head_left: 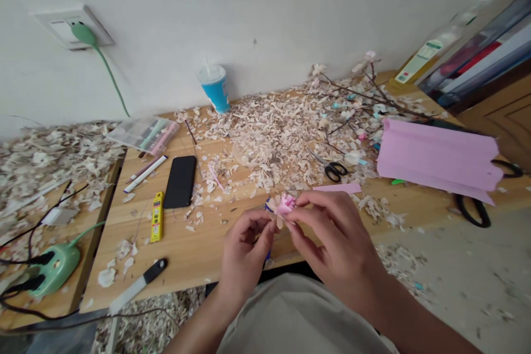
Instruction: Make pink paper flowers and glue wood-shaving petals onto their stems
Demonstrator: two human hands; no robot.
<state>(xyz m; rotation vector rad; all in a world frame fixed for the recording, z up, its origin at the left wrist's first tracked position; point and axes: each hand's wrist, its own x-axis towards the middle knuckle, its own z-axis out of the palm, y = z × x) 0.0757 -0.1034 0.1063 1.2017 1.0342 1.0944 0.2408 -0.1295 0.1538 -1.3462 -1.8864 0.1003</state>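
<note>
A small paper-like flower (281,209), pale with pink inner petals, is held up between both hands near the table's front edge. My left hand (249,240) is closed in a pinch at the flower's left underside. From the other side, my right hand (332,227) pinches its pink petals between thumb and fingers. Something dark blue (269,204) shows just behind the flower; its kind is unclear. Beyond my right hand lie a pink paper strip (342,188) and small scissors (334,170) with black handles.
Pale petal scraps (277,133) heap across the wooden table (224,227). A phone (180,181), yellow blade pack (156,217), marker (146,173) and knife (139,286) lie left. A blue cup (216,91) stands behind. Pink paper (437,157), branches (384,97) and a bottle (431,52) are right.
</note>
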